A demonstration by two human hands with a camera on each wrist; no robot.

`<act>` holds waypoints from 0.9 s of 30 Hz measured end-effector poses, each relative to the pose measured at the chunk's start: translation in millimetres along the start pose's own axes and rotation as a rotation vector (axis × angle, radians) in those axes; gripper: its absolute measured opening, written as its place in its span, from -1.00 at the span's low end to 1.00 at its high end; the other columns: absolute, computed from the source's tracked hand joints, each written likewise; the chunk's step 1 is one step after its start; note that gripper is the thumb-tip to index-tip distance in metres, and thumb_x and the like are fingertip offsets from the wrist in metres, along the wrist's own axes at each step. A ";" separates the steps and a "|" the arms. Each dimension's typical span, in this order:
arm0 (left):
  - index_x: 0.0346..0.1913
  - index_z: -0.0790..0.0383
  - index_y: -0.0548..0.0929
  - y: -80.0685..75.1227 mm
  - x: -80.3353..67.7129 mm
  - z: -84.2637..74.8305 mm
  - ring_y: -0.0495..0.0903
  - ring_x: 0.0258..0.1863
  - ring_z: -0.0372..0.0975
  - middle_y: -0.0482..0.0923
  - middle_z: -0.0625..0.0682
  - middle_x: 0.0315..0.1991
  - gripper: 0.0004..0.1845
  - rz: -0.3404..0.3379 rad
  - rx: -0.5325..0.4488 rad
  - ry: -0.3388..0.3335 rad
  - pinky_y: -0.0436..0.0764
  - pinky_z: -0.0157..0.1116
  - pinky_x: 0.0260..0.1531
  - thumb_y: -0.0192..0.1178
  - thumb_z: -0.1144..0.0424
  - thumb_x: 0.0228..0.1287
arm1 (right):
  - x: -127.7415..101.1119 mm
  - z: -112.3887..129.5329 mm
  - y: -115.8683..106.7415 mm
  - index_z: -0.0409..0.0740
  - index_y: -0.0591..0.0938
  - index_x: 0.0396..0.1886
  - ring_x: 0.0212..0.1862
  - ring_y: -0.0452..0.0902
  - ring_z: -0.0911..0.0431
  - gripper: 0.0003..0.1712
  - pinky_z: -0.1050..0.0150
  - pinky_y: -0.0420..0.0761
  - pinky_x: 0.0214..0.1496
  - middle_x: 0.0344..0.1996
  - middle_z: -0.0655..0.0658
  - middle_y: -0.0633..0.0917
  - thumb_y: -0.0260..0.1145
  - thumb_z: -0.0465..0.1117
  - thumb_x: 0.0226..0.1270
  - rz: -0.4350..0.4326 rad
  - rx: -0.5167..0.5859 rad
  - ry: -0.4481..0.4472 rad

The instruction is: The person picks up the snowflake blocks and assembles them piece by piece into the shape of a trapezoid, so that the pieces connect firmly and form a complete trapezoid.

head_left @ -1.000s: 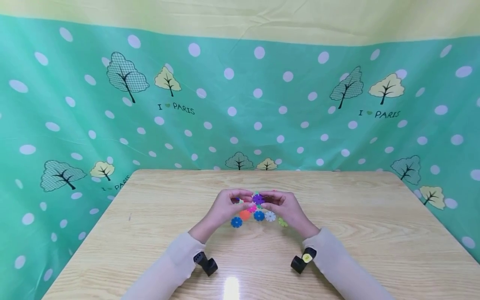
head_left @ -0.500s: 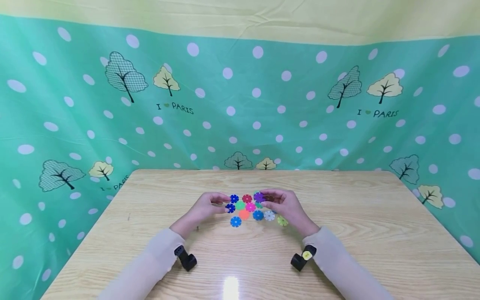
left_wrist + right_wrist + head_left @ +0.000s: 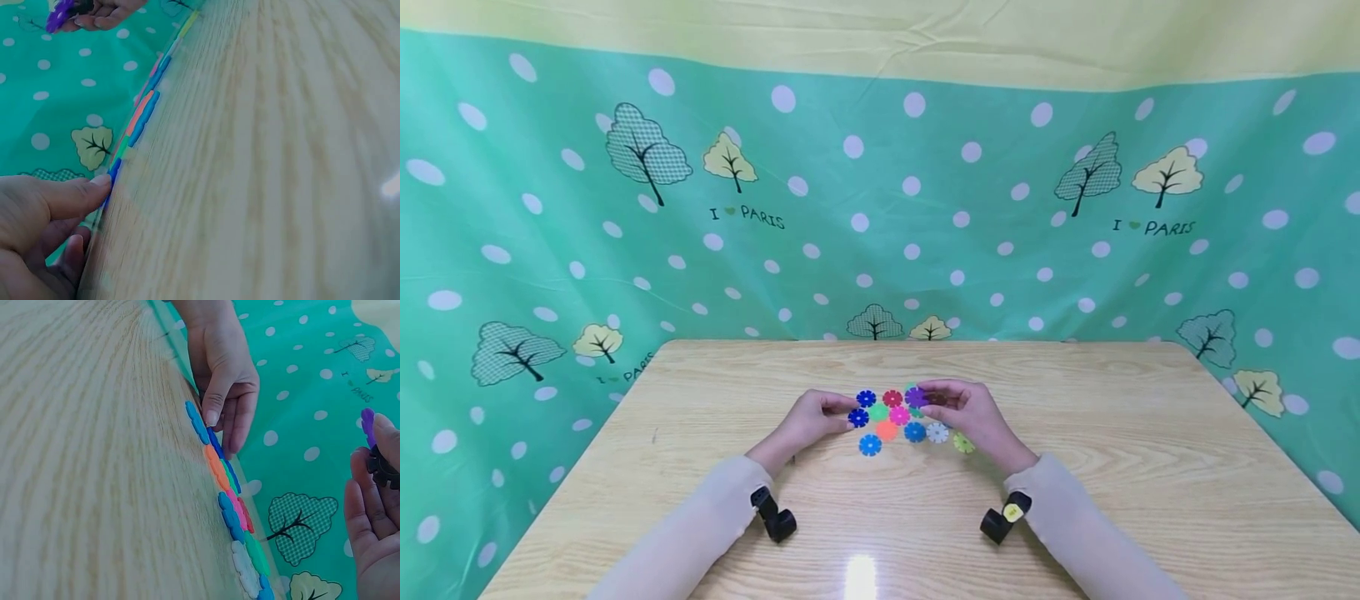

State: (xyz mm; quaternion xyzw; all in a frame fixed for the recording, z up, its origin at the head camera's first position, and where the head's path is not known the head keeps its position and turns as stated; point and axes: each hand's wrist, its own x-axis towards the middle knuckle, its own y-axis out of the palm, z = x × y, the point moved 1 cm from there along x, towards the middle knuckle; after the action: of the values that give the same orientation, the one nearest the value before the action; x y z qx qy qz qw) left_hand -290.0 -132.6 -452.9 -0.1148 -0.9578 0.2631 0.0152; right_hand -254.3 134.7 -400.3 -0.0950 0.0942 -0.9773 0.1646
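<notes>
Snowflake discs (image 3: 895, 415) lie flat in a cluster mid-worktop (image 3: 1112, 467), between both hands. Left hand (image 3: 808, 419) sits at 9 o'clock of the cluster, fingers (image 3: 75, 190) curled, tip touching the dark blue disc (image 3: 858, 417) at the cluster's edge; wrist view shows the fingertip against the disc rim, can't tell if it's actually pinched. Right hand (image 3: 966, 412) at 3 o'clock, raised slightly, fingers narrow and pinching a purple disc (image 3: 915, 397); right wrist view also shows a black disc (image 3: 382, 470) held in the same fingers. Blue disc (image 3: 870, 445) lies at 6 o'clock of the cluster, white disc (image 3: 937, 432) and yellow-green disc (image 3: 963, 443) just beside the right hand. Green polka-dot backdrop (image 3: 550, 233) behind at 12 o'clock.
</notes>
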 end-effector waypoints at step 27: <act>-0.18 0.16 0.74 -1.4 0.0 -4.9 0.52 -0.30 -0.24 0.64 -0.06 -0.30 -0.72 -0.033 0.063 -0.012 0.54 -0.30 -0.21 0.39 0.45 -0.02 | -2.2 6.7 3.1 -0.32 0.59 0.04 -0.19 0.64 0.16 -0.60 0.35 0.63 -0.13 -0.06 -0.28 0.66 0.35 -0.31 0.19 -0.003 -0.042 0.010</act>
State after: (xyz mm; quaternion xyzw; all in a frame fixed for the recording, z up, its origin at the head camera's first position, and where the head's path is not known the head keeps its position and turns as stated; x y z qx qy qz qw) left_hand -289.8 -131.4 -447.9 -0.0969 -0.9509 0.2935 0.0176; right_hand -249.9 131.5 -394.8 -0.0936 0.1153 -0.9758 0.1606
